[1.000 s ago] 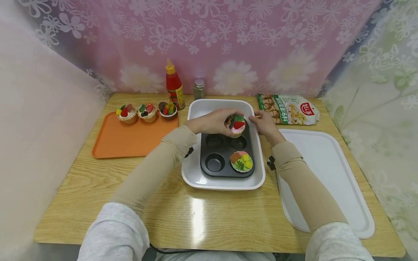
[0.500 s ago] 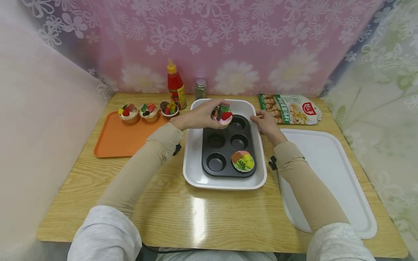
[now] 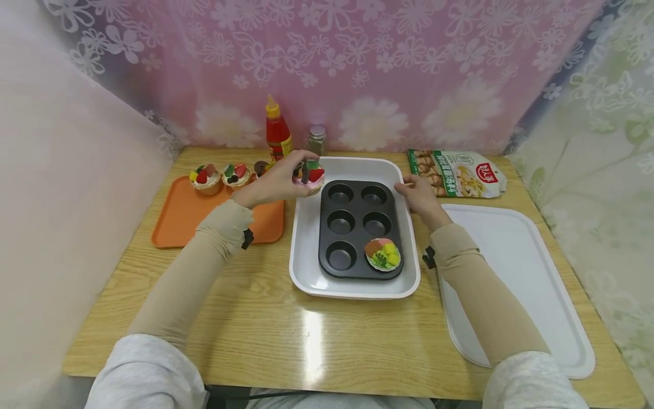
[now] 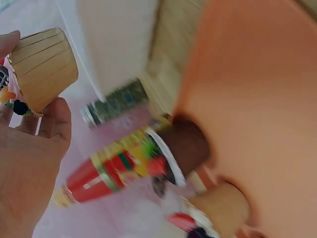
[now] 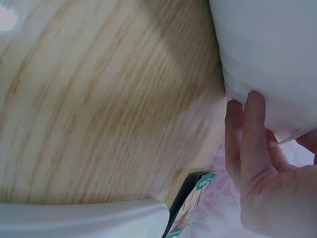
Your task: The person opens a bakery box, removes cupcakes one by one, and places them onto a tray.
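My left hand (image 3: 273, 183) holds a toy cupcake (image 3: 309, 177) over the left rim of a white tub, its strawberry and pink cream showing. In the left wrist view, thumb and fingers grip the cupcake's tan pleated cup (image 4: 47, 67) from both sides. My right hand (image 3: 421, 199) grips the tub's (image 3: 305, 261) right rim; several fingers lie along the outer wall in the right wrist view. Inside the tub lies a dark muffin pan (image 3: 359, 250) with several hollows. One cupcake with yellow and green topping (image 3: 383, 254) sits in its near right hollow.
An orange tray (image 3: 176, 221) at left bears cupcakes along its far edge. Behind stand a red sauce bottle (image 3: 276, 129) and a herb jar (image 3: 317, 139). At right are a white tray (image 3: 516, 272) and a printed food packet (image 3: 460, 173).
My left hand has carried the cupcake leftward from over the muffin pan's far right to the tub's left rim. My right hand stays on the tub's rim.
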`<state>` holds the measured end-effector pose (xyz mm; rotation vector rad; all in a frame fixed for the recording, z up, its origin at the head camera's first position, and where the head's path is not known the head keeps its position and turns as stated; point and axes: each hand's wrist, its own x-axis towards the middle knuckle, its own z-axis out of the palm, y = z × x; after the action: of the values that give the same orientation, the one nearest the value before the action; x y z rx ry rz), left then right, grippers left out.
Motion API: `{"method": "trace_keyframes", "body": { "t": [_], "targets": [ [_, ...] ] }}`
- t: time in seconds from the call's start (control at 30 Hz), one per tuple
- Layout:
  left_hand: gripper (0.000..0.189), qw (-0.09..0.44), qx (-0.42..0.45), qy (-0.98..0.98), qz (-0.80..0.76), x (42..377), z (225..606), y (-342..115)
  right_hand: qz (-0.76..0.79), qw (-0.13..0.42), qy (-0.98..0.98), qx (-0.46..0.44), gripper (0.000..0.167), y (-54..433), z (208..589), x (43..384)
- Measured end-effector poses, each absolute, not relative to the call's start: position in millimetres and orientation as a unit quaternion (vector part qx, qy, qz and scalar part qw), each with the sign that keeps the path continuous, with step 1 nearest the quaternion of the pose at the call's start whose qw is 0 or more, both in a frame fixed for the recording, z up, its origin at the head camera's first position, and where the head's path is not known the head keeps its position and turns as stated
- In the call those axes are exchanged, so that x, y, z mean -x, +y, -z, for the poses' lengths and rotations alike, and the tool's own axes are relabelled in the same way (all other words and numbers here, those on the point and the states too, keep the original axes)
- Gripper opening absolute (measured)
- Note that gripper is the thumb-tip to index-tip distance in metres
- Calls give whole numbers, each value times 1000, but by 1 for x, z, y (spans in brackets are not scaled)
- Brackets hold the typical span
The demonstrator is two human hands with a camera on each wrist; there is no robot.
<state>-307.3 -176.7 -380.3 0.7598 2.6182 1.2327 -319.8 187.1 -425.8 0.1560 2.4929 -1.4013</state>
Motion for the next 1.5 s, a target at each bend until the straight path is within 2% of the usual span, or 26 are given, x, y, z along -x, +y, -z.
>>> {"method": "trace_keyframes", "body": {
  "t": [0.37,0.77,1.1,1.5],
  "targets": [
    [76,70,-206,881,-419,301,400,-233,478,134,866,-51,57,186,425,318],
    [79,97,-128,902,-401,280,417,-303,485,135,863,-44,58,187,427,320],
    [76,99,-103,919,-369,267,434,-338,489,135,861,-41,56,185,428,320],
    [77,70,-58,929,-358,256,440,-363,490,132,860,-46,55,186,429,321]
  ]
}}
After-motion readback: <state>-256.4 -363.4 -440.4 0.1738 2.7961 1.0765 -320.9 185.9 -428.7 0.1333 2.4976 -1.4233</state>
